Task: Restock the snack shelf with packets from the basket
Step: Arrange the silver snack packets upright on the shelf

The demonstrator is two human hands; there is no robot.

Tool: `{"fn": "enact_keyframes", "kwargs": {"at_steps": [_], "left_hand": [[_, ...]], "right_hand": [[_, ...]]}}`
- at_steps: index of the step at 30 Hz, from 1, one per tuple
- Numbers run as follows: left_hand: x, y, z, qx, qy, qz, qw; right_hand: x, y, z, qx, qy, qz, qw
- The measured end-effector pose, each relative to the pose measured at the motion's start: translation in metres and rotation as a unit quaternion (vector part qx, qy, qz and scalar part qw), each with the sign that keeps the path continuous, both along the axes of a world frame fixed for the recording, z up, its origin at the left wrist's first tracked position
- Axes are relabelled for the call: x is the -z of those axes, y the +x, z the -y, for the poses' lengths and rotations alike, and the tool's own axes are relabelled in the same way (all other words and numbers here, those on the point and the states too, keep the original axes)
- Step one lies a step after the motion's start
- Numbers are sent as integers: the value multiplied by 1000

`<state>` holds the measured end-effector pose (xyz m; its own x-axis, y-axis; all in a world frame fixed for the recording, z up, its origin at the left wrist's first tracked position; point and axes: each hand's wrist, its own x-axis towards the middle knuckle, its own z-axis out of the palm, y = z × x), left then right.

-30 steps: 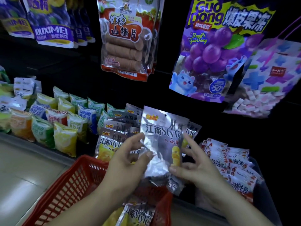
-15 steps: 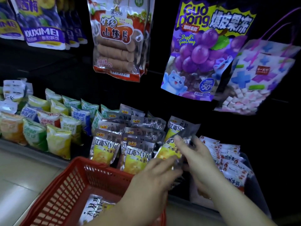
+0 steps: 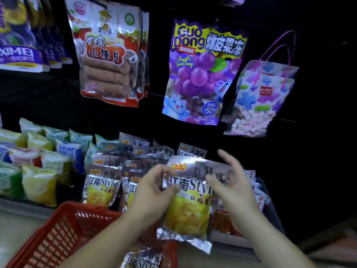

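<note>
A silver and yellow "Style" snack packet [image 3: 190,207] hangs upright in front of the lower shelf, above the red basket [image 3: 58,238]. My left hand [image 3: 154,190] pinches its upper left edge between thumb and fingers. My right hand [image 3: 231,188] is blurred, its fingers spread, with the thumb against the packet's upper right part. Several matching packets [image 3: 102,182] stand in rows on the shelf just behind and to the left. One more of the same packets [image 3: 143,258] lies in the basket below my left forearm.
Green, yellow and blue packets [image 3: 38,167] fill the shelf to the left. Red and white packets [image 3: 257,192] sit in a bin to the right. Above hang a hawthorn bag [image 3: 108,55], a purple jelly bag [image 3: 202,74] and a marshmallow bag [image 3: 260,97].
Half a second ago both hands were setting a packet into the shelf row. Now my left hand holds another packet up in front of the row and my right hand has come back to it.
</note>
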<state>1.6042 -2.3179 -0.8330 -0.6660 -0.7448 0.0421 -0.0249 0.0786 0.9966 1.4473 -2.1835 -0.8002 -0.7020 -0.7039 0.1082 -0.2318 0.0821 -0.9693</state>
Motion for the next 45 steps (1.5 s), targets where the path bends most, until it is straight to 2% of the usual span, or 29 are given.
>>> {"fn": "enact_keyframes", "kwargs": {"at_steps": [2,7,11,16,21,23,27,29,32,36,38,40,45], "left_hand": [[-3,-1,0,16,7,5,1000],[-1,-7,2,6,-11,4,1000],[5,-16,21,-10,-34,4,999],[37,-28,77,-20,-110,184,976],[78,-62,99,52,-82,250,963],[100,-72,101,70,-69,263,960],[132,-80,105,62,-18,259,964],[143,-81,107,38,2,255,966],[152,-82,106,22,8,255,967],[146,-87,107,-27,-17,242,970],[139,-92,111,-57,-31,221,973],[133,-96,114,-67,-36,200,977],[137,-109,125,-12,15,152,988]], "right_hand": [[-9,-7,-6,16,-11,-62,998],[-24,-26,11,-100,208,-138,963],[-22,-51,52,-96,199,-194,956],[3,-89,89,-54,206,-300,930],[71,-112,124,-40,253,-405,878],[102,-123,133,-44,275,-387,879],[157,-129,136,-124,296,-210,923],[176,-127,129,-164,319,-159,920],[184,-126,124,-206,387,-138,888],[166,-118,133,-201,345,-21,917],[163,-117,136,-159,298,-16,941],[165,-121,138,-90,259,-58,960],[170,-148,148,-2,229,-68,971]]}}
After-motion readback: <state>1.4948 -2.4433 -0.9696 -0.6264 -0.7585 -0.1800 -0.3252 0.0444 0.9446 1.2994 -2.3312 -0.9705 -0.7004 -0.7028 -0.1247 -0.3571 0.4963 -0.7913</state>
